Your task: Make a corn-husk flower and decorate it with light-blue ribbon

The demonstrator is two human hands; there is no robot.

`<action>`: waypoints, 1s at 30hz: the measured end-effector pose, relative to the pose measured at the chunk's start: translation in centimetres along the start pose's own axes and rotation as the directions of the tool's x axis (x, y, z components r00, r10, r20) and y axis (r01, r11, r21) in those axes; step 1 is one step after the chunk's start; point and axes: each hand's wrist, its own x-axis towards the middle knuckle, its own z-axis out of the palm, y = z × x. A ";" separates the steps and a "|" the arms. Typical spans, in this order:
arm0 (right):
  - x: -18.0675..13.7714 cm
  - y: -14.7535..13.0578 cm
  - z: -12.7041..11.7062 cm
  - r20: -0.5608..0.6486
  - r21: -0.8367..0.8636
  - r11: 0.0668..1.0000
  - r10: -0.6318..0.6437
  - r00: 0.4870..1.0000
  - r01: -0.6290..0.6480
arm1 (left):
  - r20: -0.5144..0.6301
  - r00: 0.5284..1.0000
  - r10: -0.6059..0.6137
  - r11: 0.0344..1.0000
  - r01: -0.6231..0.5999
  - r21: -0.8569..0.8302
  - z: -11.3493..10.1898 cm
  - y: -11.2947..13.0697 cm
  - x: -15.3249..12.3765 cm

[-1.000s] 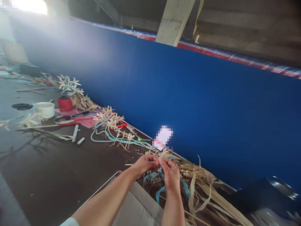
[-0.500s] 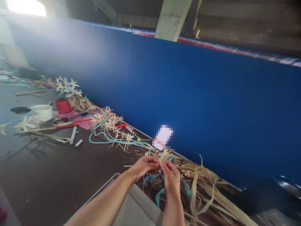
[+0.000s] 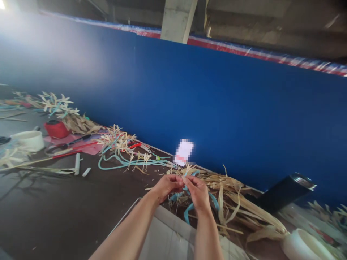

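The left hand (image 3: 166, 186) and the right hand (image 3: 199, 193) meet fingertip to fingertip above the table (image 3: 67, 206), both pinched on a small pale strip of dried leaf (image 3: 184, 179) held between them, with a bit of blue ribbon (image 3: 191, 213) trailing beneath the right wrist. Just behind the hands lies a heap of dried straw-coloured leaves (image 3: 238, 202), spreading right along the table's back edge.

The table is dark brown and slightly glossy. A pale grey tray (image 3: 162, 238) sits under the forearms at the near edge. Further left a long teal cord (image 3: 116, 164) loops among small woven straw flowers (image 3: 119, 137). Beyond them lie a pink sheet (image 3: 89, 148), a red spool (image 3: 55, 129), a white bowl (image 3: 28, 140) and two short white sticks (image 3: 77, 163). At the far right a dark cylindrical flask (image 3: 284, 191) lies tilted, and a white pot (image 3: 300, 245) stands near the lower corner.

A tall blue board (image 3: 217, 108) runs along the back of the table, its top edged in red-and-white tape; a blurred-out white card (image 3: 183, 152) leans at its foot. Above it rise a concrete pillar (image 3: 177, 20) and a dim concrete ceiling.
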 end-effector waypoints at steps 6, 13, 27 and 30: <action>-0.1 -0.5 0.0 -0.067 -0.138 0.990 -0.052 0.996 0.043 | -0.073 0.989 0.126 0.980 -0.113 0.164 0.2 -0.2 0.5; -0.1 -1.0 0.5 -0.162 -0.210 0.978 -0.035 0.986 0.000 | -0.108 0.975 0.192 0.958 -0.162 0.238 0.0 -0.5 0.8; -0.5 -1.5 0.5 -0.187 -0.236 0.972 -0.069 0.980 0.023 | 0.050 0.997 0.061 0.998 -0.060 -0.020 0.2 0.5 -0.4; -0.4 -1.2 0.2 -0.193 -0.174 0.985 -0.040 0.980 0.006 | 0.111 0.994 0.009 0.998 -0.001 -0.069 0.2 0.8 -0.6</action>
